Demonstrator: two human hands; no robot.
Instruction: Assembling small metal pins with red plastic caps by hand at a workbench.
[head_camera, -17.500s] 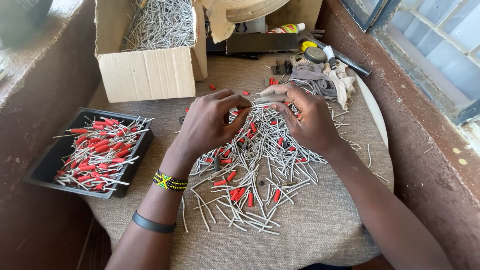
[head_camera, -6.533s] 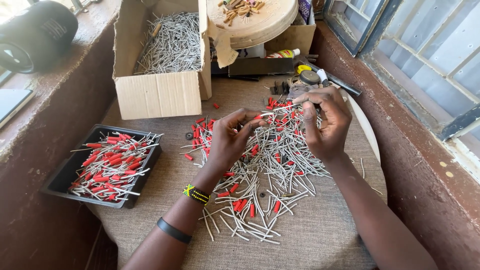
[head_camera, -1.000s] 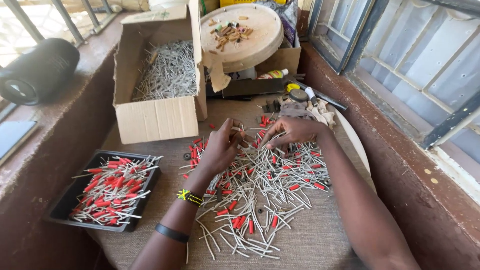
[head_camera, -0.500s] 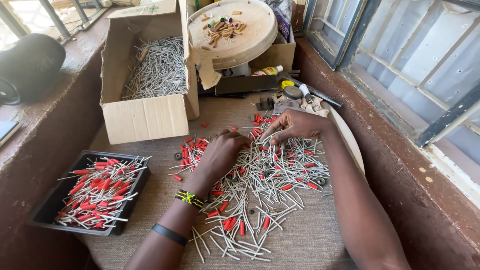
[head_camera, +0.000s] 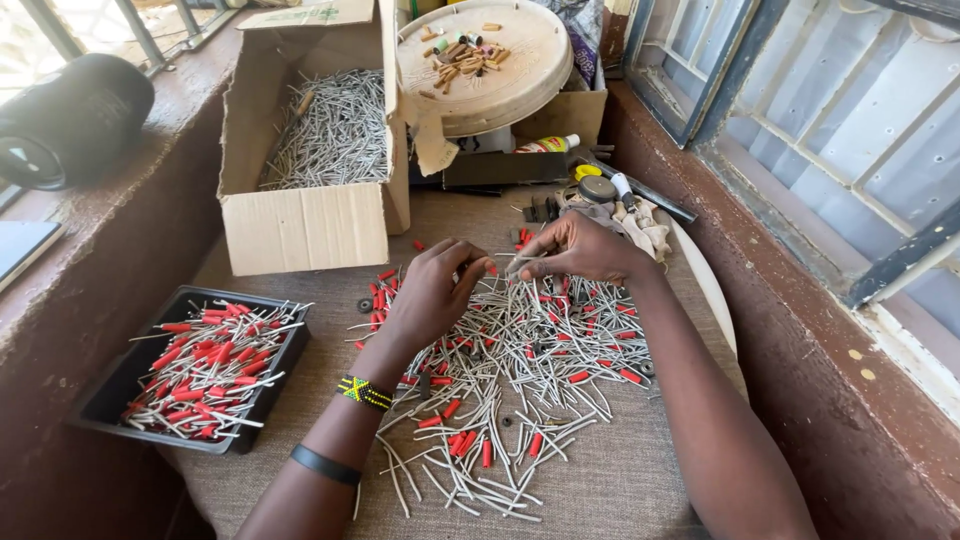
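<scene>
Here, each line is taken from the head view alone.

Left hand: the left hand (head_camera: 432, 295) is held palm down over the upper edge of the pile, fingers curled inward; a red sleeve (head_camera: 490, 268) is seen at its fingertips, though the grip itself cannot be made out.
Right hand: the right hand (head_camera: 583, 247) is closed in a pinch on a thin grey wire piece (head_camera: 530, 259), which is pointed toward the left hand.
Pile: a loose heap of grey wire pieces (head_camera: 520, 370), many tipped with red sleeves, is spread over the cloth-covered table (head_camera: 620, 480) beneath both hands.
Black tray: a black tray (head_camera: 130, 375) filled with red-sleeved pieces is set at the left, well apart from the hands.
Cardboard box: an open cardboard box (head_camera: 300, 225) of bare grey pieces is placed behind the pile.
Round lid: a round pale lid (head_camera: 500, 85) bearing small brown bits is rested above the box's right side.
Wrist: a beaded bracelet (head_camera: 362, 392) and a black band (head_camera: 324, 465) are worn on the left forearm.
</scene>
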